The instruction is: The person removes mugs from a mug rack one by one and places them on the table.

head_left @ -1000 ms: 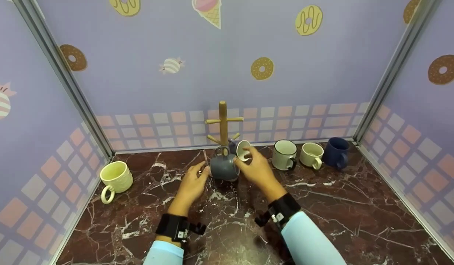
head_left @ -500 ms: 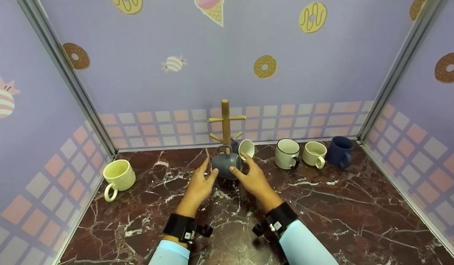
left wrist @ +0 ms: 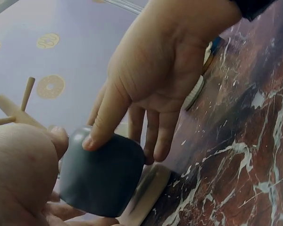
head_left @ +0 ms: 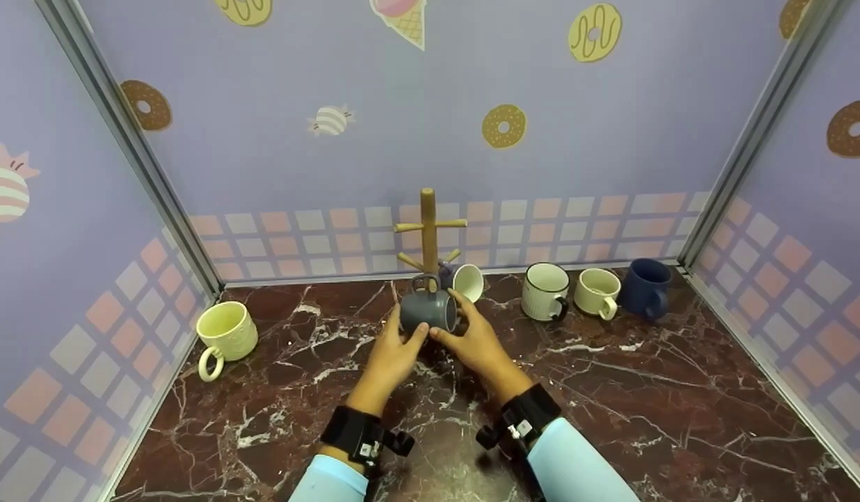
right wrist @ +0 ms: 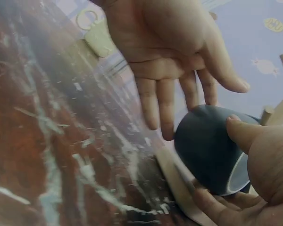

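Observation:
A dark grey mug (head_left: pixel 424 312) lies on its side with its handle up, in front of the post of a wooden mug tree (head_left: pixel 428 237). Its handle overlaps the post's lower part in the head view. My right hand (head_left: pixel 482 346) holds the mug at its rim end, thumb on the near wall and fingers curled at the far side. My left hand (head_left: pixel 391 359) is at the base end; in the right wrist view its fingers (right wrist: pixel 165 110) are fairly straight at the mug and its thumb stands apart from it. A second mug, white inside (head_left: pixel 468 283), hangs tilted at the tree's right.
A pale yellow mug (head_left: pixel 227 331) stands at the left. Along the back right stand a white ribbed mug (head_left: pixel 543 296) with a black handle, a cream cup (head_left: pixel 596 294) and a navy mug (head_left: pixel 644 289). Patterned walls (head_left: pixel 318 167) enclose the dark marble tabletop (head_left: pixel 646 390).
My left hand has moved right and up to the mug's base end. The right hand has shifted its thumb lower on the near wall, and the mug has tipped slightly.

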Demonstrator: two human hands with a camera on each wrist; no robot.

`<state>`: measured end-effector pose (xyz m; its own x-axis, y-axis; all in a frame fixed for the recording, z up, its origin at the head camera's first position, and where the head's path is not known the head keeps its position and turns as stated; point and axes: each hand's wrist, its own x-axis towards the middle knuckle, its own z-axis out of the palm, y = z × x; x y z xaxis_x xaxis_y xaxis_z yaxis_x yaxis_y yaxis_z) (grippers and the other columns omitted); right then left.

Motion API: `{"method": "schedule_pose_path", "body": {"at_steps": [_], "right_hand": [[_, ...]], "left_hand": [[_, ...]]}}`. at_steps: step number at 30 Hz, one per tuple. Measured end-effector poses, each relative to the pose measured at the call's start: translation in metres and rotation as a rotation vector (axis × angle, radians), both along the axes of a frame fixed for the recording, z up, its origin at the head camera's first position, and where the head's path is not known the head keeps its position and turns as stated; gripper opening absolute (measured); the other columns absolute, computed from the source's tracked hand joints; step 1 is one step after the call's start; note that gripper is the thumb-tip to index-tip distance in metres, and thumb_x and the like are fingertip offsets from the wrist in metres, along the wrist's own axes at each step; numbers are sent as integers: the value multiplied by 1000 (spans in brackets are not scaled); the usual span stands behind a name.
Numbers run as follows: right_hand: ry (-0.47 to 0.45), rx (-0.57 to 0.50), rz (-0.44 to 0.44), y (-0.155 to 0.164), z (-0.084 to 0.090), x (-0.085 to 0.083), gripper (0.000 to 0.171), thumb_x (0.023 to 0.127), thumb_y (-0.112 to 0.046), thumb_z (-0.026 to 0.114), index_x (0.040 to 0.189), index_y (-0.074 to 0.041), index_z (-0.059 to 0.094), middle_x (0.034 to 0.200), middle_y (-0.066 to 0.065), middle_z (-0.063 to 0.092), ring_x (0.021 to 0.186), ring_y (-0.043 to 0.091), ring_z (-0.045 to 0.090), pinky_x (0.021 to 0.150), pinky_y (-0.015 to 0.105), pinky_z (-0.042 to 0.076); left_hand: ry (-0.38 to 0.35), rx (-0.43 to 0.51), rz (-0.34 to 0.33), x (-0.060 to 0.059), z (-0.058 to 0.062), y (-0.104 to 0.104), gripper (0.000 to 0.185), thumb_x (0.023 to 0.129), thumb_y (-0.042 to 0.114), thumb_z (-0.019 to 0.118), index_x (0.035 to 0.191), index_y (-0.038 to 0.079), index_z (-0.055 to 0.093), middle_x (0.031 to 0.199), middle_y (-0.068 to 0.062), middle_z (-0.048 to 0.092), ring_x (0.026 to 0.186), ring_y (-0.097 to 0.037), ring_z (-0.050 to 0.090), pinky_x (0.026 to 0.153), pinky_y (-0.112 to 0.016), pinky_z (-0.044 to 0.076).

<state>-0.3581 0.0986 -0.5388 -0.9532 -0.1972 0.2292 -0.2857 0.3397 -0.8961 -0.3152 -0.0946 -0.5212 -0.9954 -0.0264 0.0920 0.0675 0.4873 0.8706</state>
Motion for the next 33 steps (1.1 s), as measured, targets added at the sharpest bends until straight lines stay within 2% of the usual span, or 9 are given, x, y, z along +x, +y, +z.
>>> {"method": "schedule_pose_path", "body": {"at_steps": [4, 7, 10, 15, 21, 24, 28, 31, 33], "right_hand": [[-9, -17, -5, -3, -3, -1, 91, 100, -26, 91, 175, -16, 41, 151, 35, 67, 130, 47, 74, 112, 61, 62], [-11, -37, -27, -3, -2, -1, 87, 99, -23, 92, 172, -15, 46, 148, 34, 69, 129, 47, 74, 112, 61, 62], [-8, -47, -36, -2, 0, -2, 86, 97, -21, 93, 170, -13, 49, 144, 33, 71, 126, 45, 75, 112, 61, 62], [0, -48, -18, 2, 7, -2, 84, 95, -21, 95, 166, -12, 51, 138, 29, 75, 118, 40, 77, 105, 54, 65], [-4, -44, 55, 13, 16, -2, 78, 92, -14, 95, 158, -12, 53, 128, 28, 78, 105, 39, 79, 88, 36, 66], [-24, -41, 103, 19, 21, -2, 78, 91, -14, 96, 155, -12, 51, 127, 29, 77, 105, 41, 80, 86, 33, 67], [-53, -22, 174, 27, 27, 0, 85, 92, -16, 96, 161, -11, 46, 133, 31, 74, 117, 46, 79, 99, 46, 69], [-61, 15, 201, 32, 33, 3, 95, 91, -23, 97, 168, -10, 44, 143, 31, 71, 129, 47, 74, 113, 60, 63], [-54, 33, 212, 34, 38, 4, 98, 90, -27, 98, 170, -10, 44, 147, 29, 70, 134, 47, 71, 117, 64, 60]], "left_hand": [[-12, -4, 19, 0, -1, 0, 88, 116, 44, 63, 179, -1, 23, 178, -36, 38, 142, -52, 68, 131, -65, 47], [-4, -17, 19, 1, 1, 2, 90, 114, 46, 65, 179, -1, 24, 177, -36, 38, 149, -54, 62, 132, -66, 45], [5, -23, 25, 3, 4, 4, 92, 112, 47, 67, 179, -1, 25, 179, -34, 36, 160, -54, 48, 136, -67, 38], [15, -36, 27, 12, 15, 8, 94, 112, 45, 69, 178, -3, 23, 181, -34, 33, 167, -54, 37, 140, -66, 31], [7, -116, -13, 26, 33, 13, 102, 111, 45, 70, 176, -12, 16, 181, -39, 28, 167, -56, 36, 139, -67, 33], [-16, -159, -27, 34, 41, 16, 106, 111, 48, 71, 176, -12, 13, 181, -39, 28, 166, -57, 37, 138, -67, 34], [-32, -224, -27, 46, 53, 22, 109, 109, 49, 74, 177, -11, 13, 180, -38, 30, 163, -57, 42, 136, -67, 38], [-1, -265, -28, 55, 61, 26, 111, 107, 48, 78, 177, -11, 15, 178, -38, 35, 157, -57, 51, 131, -67, 45], [28, -295, -32, 60, 67, 30, 111, 106, 47, 79, 177, -10, 16, 178, -38, 36, 152, -58, 56, 128, -68, 49]]}}
